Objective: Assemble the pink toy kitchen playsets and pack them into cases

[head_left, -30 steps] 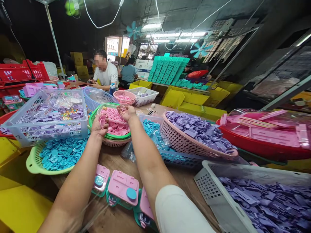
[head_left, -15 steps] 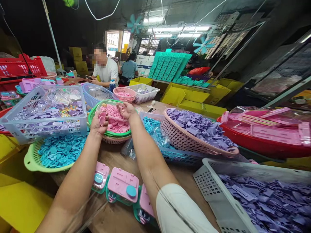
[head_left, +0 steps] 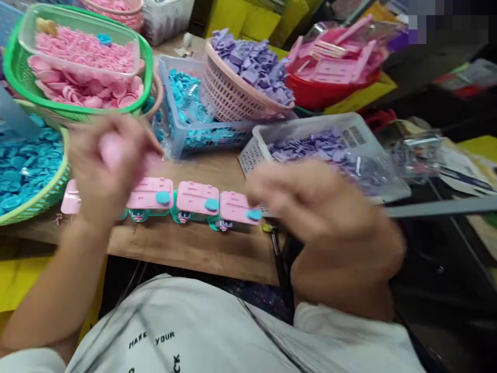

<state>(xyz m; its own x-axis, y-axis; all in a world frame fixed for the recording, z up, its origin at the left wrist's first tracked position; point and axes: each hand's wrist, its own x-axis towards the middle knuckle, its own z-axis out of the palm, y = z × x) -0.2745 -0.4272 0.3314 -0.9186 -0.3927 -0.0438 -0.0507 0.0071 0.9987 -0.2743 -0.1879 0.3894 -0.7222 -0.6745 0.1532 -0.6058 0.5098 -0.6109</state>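
My left hand (head_left: 104, 160), blurred by motion, is closed round pink oval plastic pieces (head_left: 112, 150) above the left end of a row of toy cases. These cases (head_left: 197, 197) have pink lids, blue oval discs and teal bases. Off to the right, my right hand (head_left: 310, 199) is closed, thumb and fingers pinched together, close to the rightmost case. Whatever its fingertips hold is too smeared to make out. Beyond my left hand, a green basket (head_left: 11, 62) contains larger pink pieces (head_left: 97, 90), with a clear tub (head_left: 137, 57) of small pink parts resting on top.
Blue discs fill a light-green basket (head_left: 64, 171) at left. Behind the cases stand a blue crate (head_left: 176, 140), a tilted pink basket (head_left: 229, 93) of purple parts and a white crate (head_left: 258, 137). A slim tool (head_left: 275, 243) lies near the table's front edge.
Both hands have come back from the pink-parts basket toward me, the right hand swinging out to the right. Pink pieces remain in my left hand. The view has tilted down and turned right.
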